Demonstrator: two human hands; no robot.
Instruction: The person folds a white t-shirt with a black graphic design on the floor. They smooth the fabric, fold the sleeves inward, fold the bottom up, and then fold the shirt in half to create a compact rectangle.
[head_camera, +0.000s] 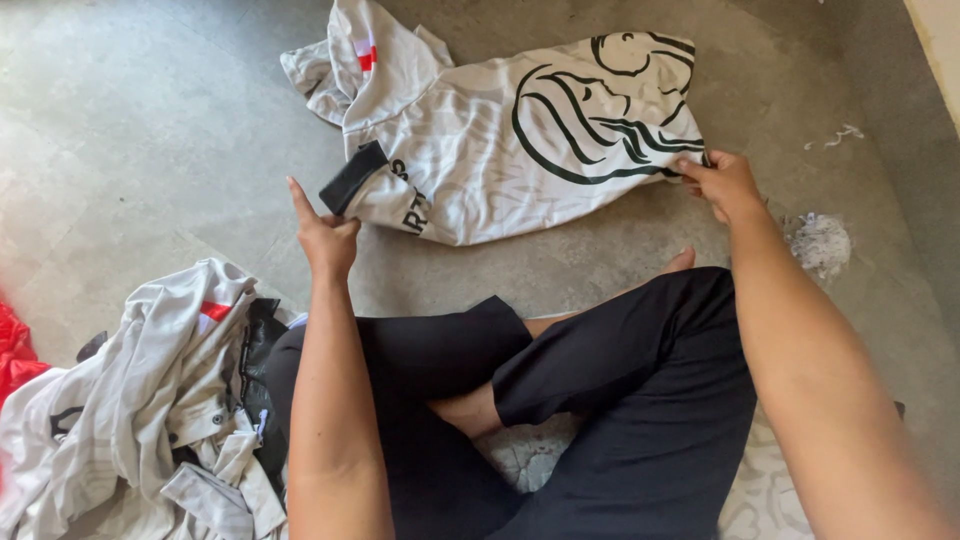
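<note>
A heap of white jerseys (140, 400) is seen at seven o'clock. Ahead on the floor (130, 130), at twelve o'clock, a white jersey (480, 150) is spread; its sleeve is pinched by the left hand (325, 235), forefinger raised, and its hem by the right hand (725, 185), fingers closed.

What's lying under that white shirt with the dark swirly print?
Only the grey concrete floor shows around the white shirt, which lies flat on it. Anything beneath the cloth is covered and cannot be seen.
</note>
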